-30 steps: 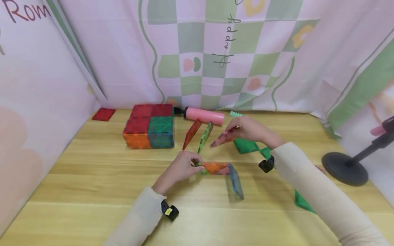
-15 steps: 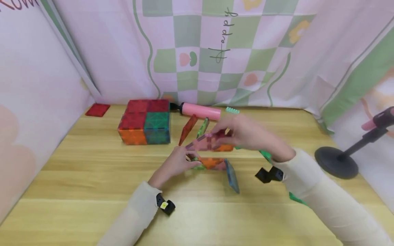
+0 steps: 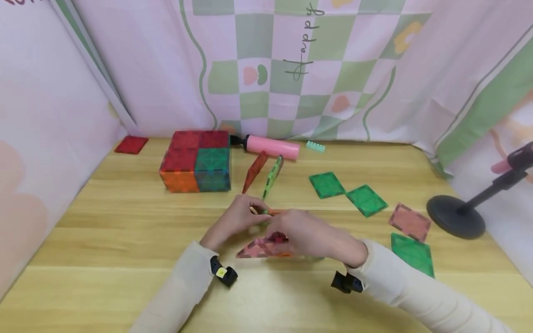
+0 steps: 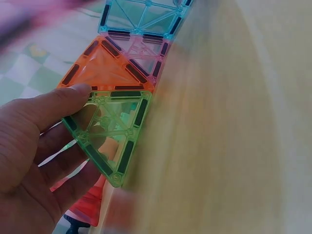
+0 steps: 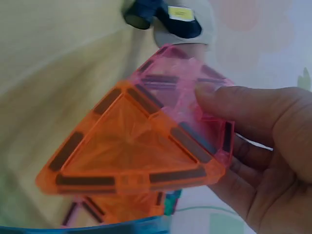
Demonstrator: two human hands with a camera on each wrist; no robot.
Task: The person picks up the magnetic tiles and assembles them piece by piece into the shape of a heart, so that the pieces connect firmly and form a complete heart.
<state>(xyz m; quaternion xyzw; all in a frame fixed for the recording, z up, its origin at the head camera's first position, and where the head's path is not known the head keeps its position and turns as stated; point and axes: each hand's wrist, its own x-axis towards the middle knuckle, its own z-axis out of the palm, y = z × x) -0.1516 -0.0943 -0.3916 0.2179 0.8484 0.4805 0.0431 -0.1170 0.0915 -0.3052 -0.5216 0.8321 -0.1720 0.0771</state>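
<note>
In the head view, my left hand [image 3: 238,216] is at mid-table, just left of my right hand [image 3: 310,236]. The left thumb and fingers pinch a light green triangular magnetic tile [image 4: 109,134]. Joined edge to edge with it are an orange triangle tile [image 4: 102,68], a pink triangle tile [image 4: 144,51] and a blue tile [image 4: 141,18]. My right hand pinches pink magnetic tile pieces [image 5: 168,87], with another orange triangle tile [image 5: 126,146] at their edge. From the head, the right hand largely hides the row behind it. A red tile [image 3: 255,172] and a light green tile [image 3: 273,178] stand just beyond.
A box built of magnetic tiles [image 3: 183,159] stands back left, near a flat red tile [image 3: 131,144]. Behind lie a pink pump [image 3: 272,147] and a mint brick [image 3: 315,146]. Green tiles [image 3: 366,200], a pink tile [image 3: 411,221] and a black stand [image 3: 455,217] are rightward.
My right hand has brought its pink and orange tiles leftward and toward me, in front of the joined row. My left hand keeps its grip on the row.
</note>
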